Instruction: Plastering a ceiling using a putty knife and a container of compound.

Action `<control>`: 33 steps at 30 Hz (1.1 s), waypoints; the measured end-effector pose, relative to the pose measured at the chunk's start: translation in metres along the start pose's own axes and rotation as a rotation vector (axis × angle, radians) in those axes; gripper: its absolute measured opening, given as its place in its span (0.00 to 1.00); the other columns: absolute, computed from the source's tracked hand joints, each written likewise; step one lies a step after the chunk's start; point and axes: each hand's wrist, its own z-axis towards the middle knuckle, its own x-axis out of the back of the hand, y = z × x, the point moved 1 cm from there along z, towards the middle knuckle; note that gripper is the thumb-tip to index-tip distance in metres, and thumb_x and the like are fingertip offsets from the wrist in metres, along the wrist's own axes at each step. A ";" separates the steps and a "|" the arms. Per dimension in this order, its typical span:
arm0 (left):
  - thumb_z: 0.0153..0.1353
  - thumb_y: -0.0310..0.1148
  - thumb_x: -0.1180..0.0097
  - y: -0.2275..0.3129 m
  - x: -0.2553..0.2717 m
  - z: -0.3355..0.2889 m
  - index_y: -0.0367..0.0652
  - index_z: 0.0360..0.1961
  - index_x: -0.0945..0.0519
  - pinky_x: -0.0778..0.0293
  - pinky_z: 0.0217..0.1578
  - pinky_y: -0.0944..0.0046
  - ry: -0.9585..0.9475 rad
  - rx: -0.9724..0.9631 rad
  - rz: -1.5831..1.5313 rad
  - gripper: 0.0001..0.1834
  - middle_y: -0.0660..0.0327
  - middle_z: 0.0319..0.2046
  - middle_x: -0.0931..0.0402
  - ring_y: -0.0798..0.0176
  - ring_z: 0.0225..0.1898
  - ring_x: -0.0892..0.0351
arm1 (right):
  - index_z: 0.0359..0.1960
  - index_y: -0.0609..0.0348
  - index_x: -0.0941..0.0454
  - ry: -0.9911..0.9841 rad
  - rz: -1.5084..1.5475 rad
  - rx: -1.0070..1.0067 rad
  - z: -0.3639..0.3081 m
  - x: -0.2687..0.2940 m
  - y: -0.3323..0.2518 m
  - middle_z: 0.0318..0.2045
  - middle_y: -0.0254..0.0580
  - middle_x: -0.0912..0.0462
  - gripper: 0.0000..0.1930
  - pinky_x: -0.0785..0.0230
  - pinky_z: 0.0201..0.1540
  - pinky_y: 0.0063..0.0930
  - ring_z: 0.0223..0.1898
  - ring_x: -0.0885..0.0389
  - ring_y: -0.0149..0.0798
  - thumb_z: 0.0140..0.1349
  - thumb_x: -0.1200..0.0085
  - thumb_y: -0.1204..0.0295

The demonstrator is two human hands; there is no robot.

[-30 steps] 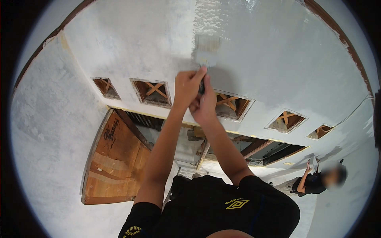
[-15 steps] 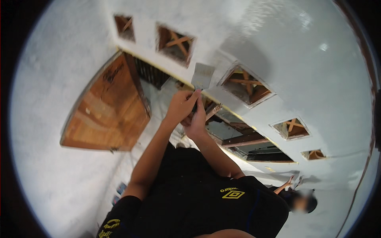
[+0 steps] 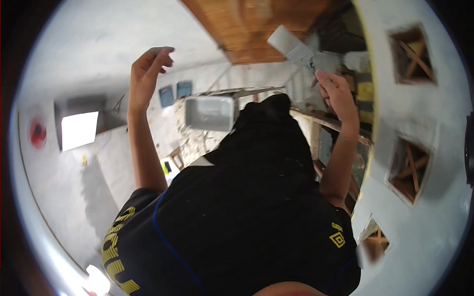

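Note:
In my right hand (image 3: pixel 338 96) is a putty knife (image 3: pixel 289 45), its broad pale blade pointing up and to the left. My fingers wrap round its dark handle, most of which they hide. On the other side, my left hand (image 3: pixel 146 74) is raised in front of the white wall with nothing visible in it. Its fingers are loosely bent and apart, touching nothing. A grey rectangular tub (image 3: pixel 210 114) is below, between my two forearms. Two small blue trays (image 3: pixel 168 96) lie close to it, beside my left forearm.
A brown wooden door panel (image 3: pixel 252 32) spans the top. Along the right runs a pale wall (image 3: pixel 395 116) with square openings (image 3: pixel 413 55) crossed by wooden slats. A blurred person (image 3: pixel 374 249) shows at lower right. A bright window (image 3: pixel 79 130) is at left.
My hands, together around the putty knife before, have parted; the right one keeps it and the left has come away. The view has swung left, bringing the tub and trays into sight.

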 end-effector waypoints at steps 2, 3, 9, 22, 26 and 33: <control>0.69 0.42 0.44 -0.050 0.043 -0.019 0.36 0.44 0.15 0.31 0.35 0.71 0.193 0.151 0.177 0.18 0.65 0.29 0.20 0.73 0.33 0.24 | 0.34 0.61 0.16 -0.164 -0.118 0.027 0.027 -0.028 -0.010 0.17 0.24 0.32 0.17 0.47 0.22 0.21 0.19 0.38 0.20 0.72 0.49 0.61; 0.68 0.43 0.44 -0.074 0.057 -0.031 0.36 0.44 0.15 0.31 0.34 0.71 0.232 0.218 0.233 0.19 0.64 0.29 0.20 0.73 0.33 0.24 | 0.34 0.63 0.16 -0.282 -0.251 0.166 0.039 -0.050 -0.015 0.18 0.30 0.27 0.17 0.41 0.26 0.23 0.21 0.32 0.25 0.71 0.48 0.61; 0.72 0.44 0.49 -0.146 0.058 -0.096 0.41 0.54 0.19 0.24 0.42 0.66 -0.014 0.532 0.113 0.20 0.61 0.40 0.17 0.68 0.42 0.18 | 0.35 0.60 0.15 -0.682 -0.772 0.392 0.067 -0.170 -0.041 0.27 0.49 0.16 0.16 0.28 0.38 0.39 0.32 0.18 0.49 0.63 0.44 0.58; 0.74 0.45 0.52 -0.207 0.001 -0.137 0.38 0.51 0.19 0.23 0.43 0.69 0.055 0.632 -0.348 0.21 0.63 0.38 0.18 0.68 0.41 0.18 | 0.44 0.57 0.19 -0.554 -1.063 0.627 0.033 -0.216 -0.005 0.31 0.47 0.17 0.12 0.24 0.35 0.46 0.35 0.16 0.51 0.65 0.45 0.64; 0.75 0.48 0.54 -0.203 -0.003 -0.123 0.38 0.49 0.20 0.23 0.42 0.68 -0.066 0.697 -0.363 0.22 0.63 0.37 0.19 0.69 0.39 0.20 | 0.44 0.56 0.19 -0.608 -1.013 0.595 0.038 -0.227 0.006 0.30 0.47 0.17 0.12 0.23 0.35 0.46 0.34 0.15 0.51 0.64 0.45 0.65; 0.75 0.47 0.56 -0.202 0.000 -0.120 0.40 0.49 0.20 0.21 0.42 0.66 -0.119 0.711 -0.328 0.22 0.63 0.38 0.20 0.70 0.40 0.21 | 0.43 0.56 0.18 -0.537 -0.893 0.585 0.034 -0.232 0.024 0.30 0.47 0.17 0.12 0.24 0.37 0.48 0.35 0.15 0.53 0.64 0.44 0.63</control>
